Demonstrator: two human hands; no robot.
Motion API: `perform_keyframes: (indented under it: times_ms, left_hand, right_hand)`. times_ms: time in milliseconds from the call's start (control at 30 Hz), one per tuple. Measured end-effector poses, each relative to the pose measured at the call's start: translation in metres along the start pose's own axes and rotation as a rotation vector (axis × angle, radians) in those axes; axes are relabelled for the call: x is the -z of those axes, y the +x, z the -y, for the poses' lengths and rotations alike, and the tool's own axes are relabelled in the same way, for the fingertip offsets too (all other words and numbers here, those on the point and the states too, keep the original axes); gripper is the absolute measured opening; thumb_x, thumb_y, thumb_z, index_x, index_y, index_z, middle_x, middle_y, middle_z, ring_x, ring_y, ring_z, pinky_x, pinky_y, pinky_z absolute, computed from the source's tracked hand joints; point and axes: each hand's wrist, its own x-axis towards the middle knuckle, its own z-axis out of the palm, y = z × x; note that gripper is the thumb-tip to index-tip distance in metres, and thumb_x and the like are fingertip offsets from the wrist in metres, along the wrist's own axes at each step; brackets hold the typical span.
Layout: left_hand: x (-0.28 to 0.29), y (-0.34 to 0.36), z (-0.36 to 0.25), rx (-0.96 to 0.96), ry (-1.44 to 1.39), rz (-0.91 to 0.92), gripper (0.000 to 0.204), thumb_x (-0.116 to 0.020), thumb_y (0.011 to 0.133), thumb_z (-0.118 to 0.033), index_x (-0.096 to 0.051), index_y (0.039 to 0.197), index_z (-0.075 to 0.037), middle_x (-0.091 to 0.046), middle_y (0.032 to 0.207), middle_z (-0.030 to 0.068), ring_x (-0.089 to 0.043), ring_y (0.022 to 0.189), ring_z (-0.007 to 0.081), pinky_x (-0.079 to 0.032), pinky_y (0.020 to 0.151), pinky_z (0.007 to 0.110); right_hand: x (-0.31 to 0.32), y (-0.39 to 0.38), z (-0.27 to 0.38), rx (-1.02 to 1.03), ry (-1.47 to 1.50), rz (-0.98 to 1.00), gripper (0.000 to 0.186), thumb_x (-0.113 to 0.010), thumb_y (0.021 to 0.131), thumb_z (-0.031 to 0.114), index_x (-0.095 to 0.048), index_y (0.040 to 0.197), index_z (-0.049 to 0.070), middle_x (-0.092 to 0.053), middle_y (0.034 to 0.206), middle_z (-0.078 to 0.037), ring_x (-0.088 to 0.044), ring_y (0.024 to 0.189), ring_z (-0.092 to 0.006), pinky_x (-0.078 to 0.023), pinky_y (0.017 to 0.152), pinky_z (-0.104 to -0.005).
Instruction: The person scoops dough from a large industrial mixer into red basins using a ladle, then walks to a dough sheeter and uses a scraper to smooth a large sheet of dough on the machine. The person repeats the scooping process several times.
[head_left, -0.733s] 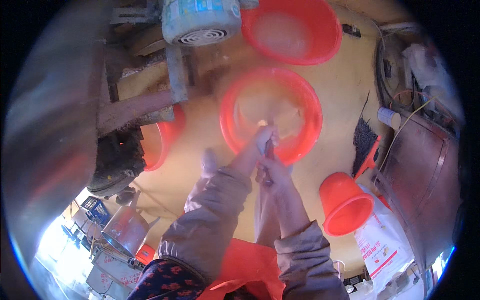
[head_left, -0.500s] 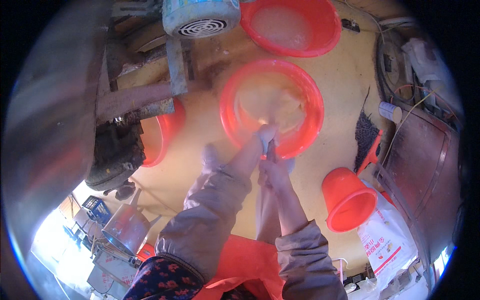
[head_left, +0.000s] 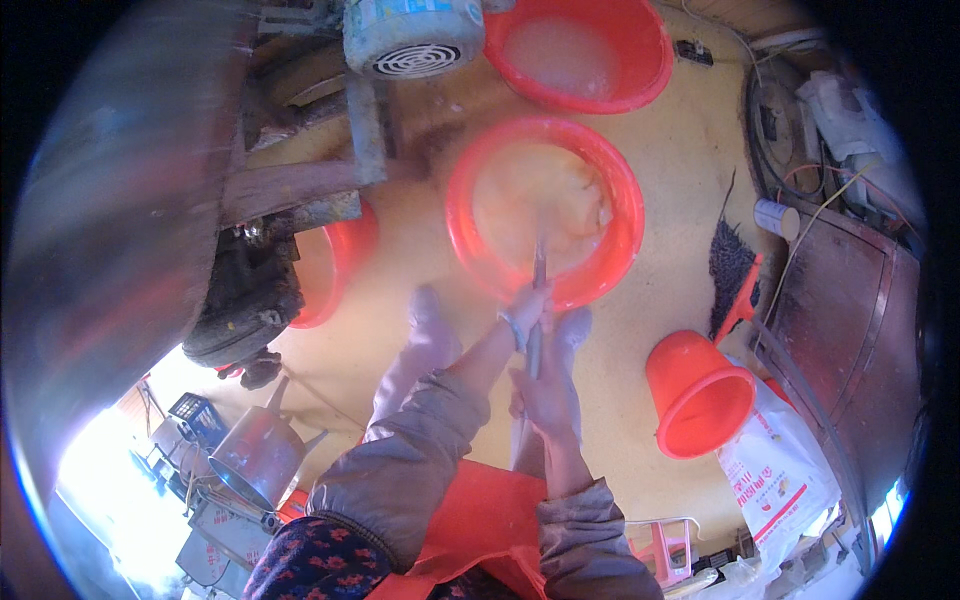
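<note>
Both my hands grip one long stick (head_left: pixel 540 264), my left hand (head_left: pixel 528 306) higher up and my right hand (head_left: pixel 541 398) lower, nearer my body. The stick's far end dips into a wide red basin (head_left: pixel 456 222) on the floor in front of my feet. Inside lies a pale yellowish, wet-looking mass (head_left: pixel 530 195), smooth in the middle and lumpy at its right side. The submerged tip of the stick cannot be made out. My left fingers are wrapped round the shaft near the basin's rim; my right fingers close on its lower part.
Beyond stands another red basin (head_left: pixel 655 70) with cloudy liquid. A motor (head_left: pixel 415 40) on a metal frame and a red tub (head_left: pixel 350 255) are at left. A red bucket (head_left: pixel 690 385), a white printed sack (head_left: pixel 790 480) and a dark brush with a red handle (head_left: pixel 740 300) lie right.
Both hands have drawn back toward my body with the stick, so more of its shaft shows above the basin. They still grip it, with a wider gap between them.
</note>
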Motion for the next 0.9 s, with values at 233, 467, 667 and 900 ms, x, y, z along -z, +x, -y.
perform_keyframes:
  times_ms: [233,467,667,900]
  left_hand:
    - [0.009,-0.018,0.038,-0.048,0.044,-0.061,0.02,-0.049,0.093,-0.027,-0.034,0.084,-0.018,-0.037,0.057,-0.0027,-0.037,0.039,0.0087,-0.033,0.033,0.027]
    - [-0.005,-0.049,0.054,-0.04,-0.037,0.002,0.02,-0.05,0.092,-0.023,-0.033,0.084,-0.016,-0.039,0.059,-0.0007,-0.039,0.04,0.0108,-0.037,0.034,0.029]
    - [-0.003,-0.063,0.079,-0.026,0.016,-0.01,0.019,-0.049,0.092,-0.022,-0.035,0.083,-0.014,-0.041,0.06,-0.0004,-0.041,0.042,0.0111,-0.04,0.036,0.03]
    - [0.001,-0.081,0.1,-0.023,0.117,0.021,0.02,-0.05,0.092,-0.024,-0.039,0.082,-0.011,-0.046,0.063,0.001,-0.049,0.047,0.0141,-0.047,0.042,0.032]
  right_hand:
    - [0.028,-0.017,-0.058,-0.111,0.161,0.066,0.054,-0.055,0.081,0.001,-0.03,0.128,0.01,-0.04,0.056,0.0,-0.039,0.034,-0.0097,-0.032,0.03,-0.0256]
    - [0.052,-0.041,-0.066,-0.141,0.128,0.102,0.049,-0.056,0.081,0.0,-0.036,0.124,0.007,-0.042,0.054,0.0,-0.038,0.033,-0.0098,-0.032,0.03,-0.0259]
    - [0.055,-0.068,-0.078,-0.146,0.199,0.086,0.045,-0.055,0.08,-0.001,-0.037,0.121,0.006,-0.042,0.054,-0.002,-0.039,0.033,-0.0111,-0.033,0.03,-0.0264]
    - [0.06,-0.101,-0.076,-0.196,0.395,0.158,0.044,-0.052,0.081,-0.001,-0.037,0.121,0.008,-0.041,0.056,-0.003,-0.039,0.034,-0.0115,-0.033,0.03,-0.0267]
